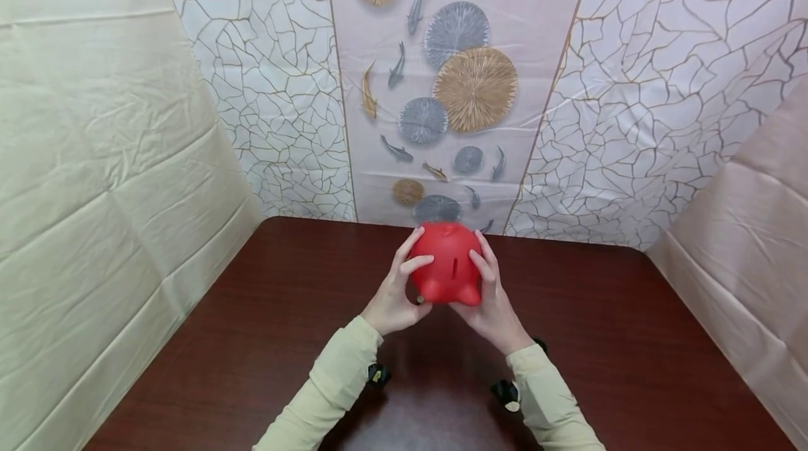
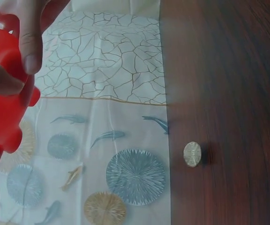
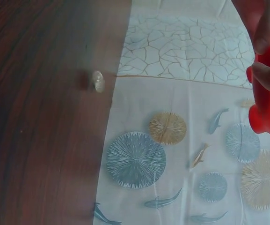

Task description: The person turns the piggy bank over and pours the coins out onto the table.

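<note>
A red piggy bank (image 1: 447,261) is held up above the table, with its coin slot facing the head camera. My left hand (image 1: 399,290) grips its left side, fingers spread over the body and thumb beneath. On the opposite side my right hand (image 1: 495,300) grips it the same way. The left wrist view shows the pig's black eye and feet, with fingers wrapped round the red body (image 2: 3,117). A small round coin (image 2: 192,154) is on the dark tabletop; in the right wrist view two coins (image 3: 98,81) appear overlapped. In the head view a coin (image 1: 420,300) shows by the left thumb.
The dark brown wooden table (image 1: 252,339) has rounded far corners. Behind it hangs a patterned cloth (image 1: 435,170) with fish and discs. Pale fabric walls (image 1: 113,177) stand at both sides. Dark wrist cameras (image 1: 506,395) sit under the sleeves.
</note>
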Demonstrator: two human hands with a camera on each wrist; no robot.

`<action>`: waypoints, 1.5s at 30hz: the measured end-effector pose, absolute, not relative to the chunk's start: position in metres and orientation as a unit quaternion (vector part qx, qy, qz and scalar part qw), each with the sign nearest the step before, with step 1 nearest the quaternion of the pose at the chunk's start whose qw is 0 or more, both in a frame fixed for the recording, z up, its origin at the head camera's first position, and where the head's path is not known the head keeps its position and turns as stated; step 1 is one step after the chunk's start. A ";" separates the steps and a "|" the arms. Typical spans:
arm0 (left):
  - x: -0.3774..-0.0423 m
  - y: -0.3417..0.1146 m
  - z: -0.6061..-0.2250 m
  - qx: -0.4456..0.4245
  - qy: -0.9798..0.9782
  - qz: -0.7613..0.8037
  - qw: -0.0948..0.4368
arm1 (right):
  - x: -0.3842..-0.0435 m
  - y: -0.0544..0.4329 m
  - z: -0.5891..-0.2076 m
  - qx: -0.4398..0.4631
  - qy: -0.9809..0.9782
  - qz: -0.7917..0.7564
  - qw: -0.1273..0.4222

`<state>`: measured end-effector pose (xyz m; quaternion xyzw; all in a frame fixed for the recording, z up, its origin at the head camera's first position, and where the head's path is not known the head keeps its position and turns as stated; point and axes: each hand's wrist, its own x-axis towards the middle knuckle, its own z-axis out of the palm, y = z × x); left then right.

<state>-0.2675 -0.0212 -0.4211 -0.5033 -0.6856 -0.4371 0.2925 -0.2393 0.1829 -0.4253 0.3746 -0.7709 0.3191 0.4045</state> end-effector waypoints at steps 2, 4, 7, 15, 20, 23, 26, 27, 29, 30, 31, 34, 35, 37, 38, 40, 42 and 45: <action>-0.267 -0.022 -0.421 -0.493 -0.694 -0.446 0.278 | -0.239 0.184 -0.425 0.366 -0.779 0.324 0.391; -0.267 -0.024 -0.423 -0.478 -0.704 -0.457 0.259 | -0.237 0.185 -0.425 0.354 -0.792 0.335 0.368; -0.265 -0.027 -0.425 -0.453 -0.717 -0.477 0.228 | -0.235 0.188 -0.424 0.333 -0.813 0.346 0.330; -0.263 -0.031 -0.426 -0.360 -0.749 -0.535 0.151 | -0.229 0.190 -0.424 0.254 -0.849 0.384 0.259; -0.263 -0.032 -0.422 -0.268 -0.790 -0.545 0.091 | -0.226 0.187 -0.421 0.183 -0.860 0.434 0.195; -0.264 -0.032 -0.421 -0.225 -0.814 -0.532 0.060 | -0.225 0.182 -0.418 0.121 -0.878 0.441 0.144; -0.265 -0.032 -0.420 -0.190 -0.827 -0.528 0.021 | -0.224 0.177 -0.415 0.069 -0.891 0.438 0.099; -0.265 -0.032 -0.420 -0.181 -0.826 -0.533 0.008 | -0.224 0.175 -0.413 0.055 -0.893 0.436 0.091; -0.266 -0.032 -0.419 -0.171 -0.822 -0.544 -0.008 | -0.225 0.172 -0.410 0.037 -0.898 0.430 0.086; -0.266 -0.031 -0.417 -0.165 -0.822 -0.545 -0.010 | -0.226 0.171 -0.409 0.032 -0.901 0.423 0.091; -0.266 -0.030 -0.416 -0.160 -0.821 -0.548 -0.011 | -0.226 0.170 -0.407 0.027 -0.904 0.416 0.095; -0.267 -0.026 -0.411 -0.142 -0.827 -0.543 -0.005 | -0.228 0.167 -0.403 0.024 -0.915 0.386 0.115; -0.267 -0.024 -0.409 -0.136 -0.831 -0.539 -0.002 | -0.228 0.166 -0.402 0.023 -0.919 0.375 0.122; -0.267 -0.021 -0.406 -0.123 -0.837 -0.533 0.003 | -0.229 0.165 -0.400 0.022 -0.926 0.352 0.135; -0.267 -0.020 -0.405 -0.118 -0.840 -0.529 0.006 | -0.229 0.165 -0.400 0.022 -0.929 0.342 0.140; -0.267 -0.019 -0.404 -0.114 -0.845 -0.522 0.011 | -0.229 0.164 -0.399 0.023 -0.933 0.327 0.151; -0.267 -0.019 -0.403 -0.119 -0.847 -0.518 0.005 | -0.229 0.165 -0.398 0.026 -0.936 0.316 0.153; -0.266 -0.022 -0.404 -0.145 -0.837 -0.526 -0.031 | -0.228 0.170 -0.396 0.034 -0.937 0.320 0.137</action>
